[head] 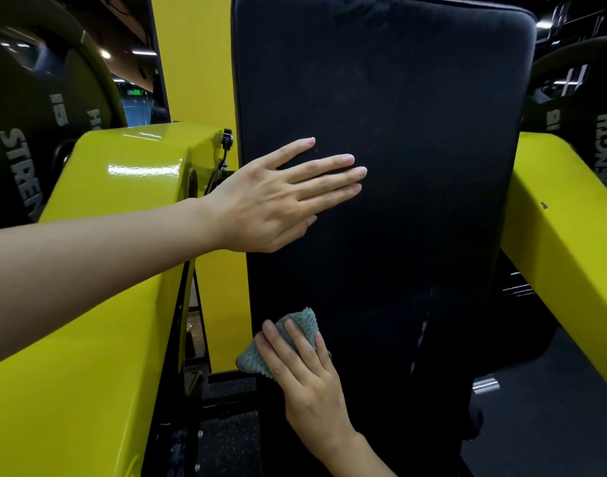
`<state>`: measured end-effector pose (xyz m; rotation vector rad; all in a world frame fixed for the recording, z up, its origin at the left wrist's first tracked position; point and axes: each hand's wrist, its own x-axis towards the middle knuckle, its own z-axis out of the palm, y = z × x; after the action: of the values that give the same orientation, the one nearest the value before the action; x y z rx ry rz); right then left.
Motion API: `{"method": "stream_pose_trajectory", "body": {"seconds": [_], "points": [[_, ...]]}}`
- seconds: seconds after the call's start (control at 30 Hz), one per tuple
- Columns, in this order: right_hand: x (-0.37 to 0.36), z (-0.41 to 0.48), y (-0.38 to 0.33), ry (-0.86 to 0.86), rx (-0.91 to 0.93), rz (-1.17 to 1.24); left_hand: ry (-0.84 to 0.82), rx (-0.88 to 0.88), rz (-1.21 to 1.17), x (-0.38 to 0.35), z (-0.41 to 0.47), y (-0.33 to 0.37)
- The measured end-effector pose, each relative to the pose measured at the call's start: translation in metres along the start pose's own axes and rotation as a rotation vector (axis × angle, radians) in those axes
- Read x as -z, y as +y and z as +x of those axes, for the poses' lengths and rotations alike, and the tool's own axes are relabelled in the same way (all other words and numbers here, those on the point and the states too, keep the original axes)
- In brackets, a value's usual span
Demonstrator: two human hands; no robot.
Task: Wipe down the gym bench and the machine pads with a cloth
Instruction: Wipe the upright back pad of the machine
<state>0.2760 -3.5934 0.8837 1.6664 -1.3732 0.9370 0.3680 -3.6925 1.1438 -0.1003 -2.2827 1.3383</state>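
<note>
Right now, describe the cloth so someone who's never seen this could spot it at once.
Find the tall black pad between the yellow frame arms. Near its lower left edge, the right hand presses flat on a small cloth. It is the only grey-green, nubbly thing there; the left hand higher up rests bare on the pad.

An upright pad (pixel 415 166) stood between the left beam (pixel 123 173) and the right beam (pixel 557 228).
The left hand (pixel 271 197) lay flat on its left half; lower, the right hand (pixel 305 373) pressed a cloth (pixel 295 321) to the pad's left edge. Behind each beam sat a weight plate (pixel 30 115).
</note>
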Motion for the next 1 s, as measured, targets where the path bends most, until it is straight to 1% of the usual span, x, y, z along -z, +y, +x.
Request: {"method": "stream_pose_trajectory", "body": {"seconds": [0.07, 0.17, 0.33, 0.47, 0.67, 0.87, 1.0], "points": [[0.001, 0.005, 0.001, -0.005, 0.004, 0.010, 0.002, 0.002, 0.005, -0.001, 0.000, 0.000], [0.006, 0.029, 0.001, 0.035, 0.004, 0.022, 0.009, 0.005, 0.011, -0.002, 0.000, 0.000], [0.012, 0.073, -0.003, 0.166, -0.115, 0.089, 0.008, 0.012, 0.025, -0.003, 0.000, 0.002], [0.005, 0.051, -0.002, 0.172, -0.132, 0.082, 0.010, 0.025, 0.019, -0.003, -0.001, 0.004], [-0.004, 0.002, -0.001, 0.153, -0.246, 0.085, -0.001, 0.058, 0.033, -0.005, -0.001, 0.013], [-0.001, 0.028, 0.011, 0.256, -0.287, 0.130, -0.021, 0.067, 0.043, -0.005, -0.002, 0.020], [0.018, 0.057, 0.036, 0.341, -0.323, 0.121, -0.045, 0.072, 0.049, -0.005, -0.001, 0.024]]}}
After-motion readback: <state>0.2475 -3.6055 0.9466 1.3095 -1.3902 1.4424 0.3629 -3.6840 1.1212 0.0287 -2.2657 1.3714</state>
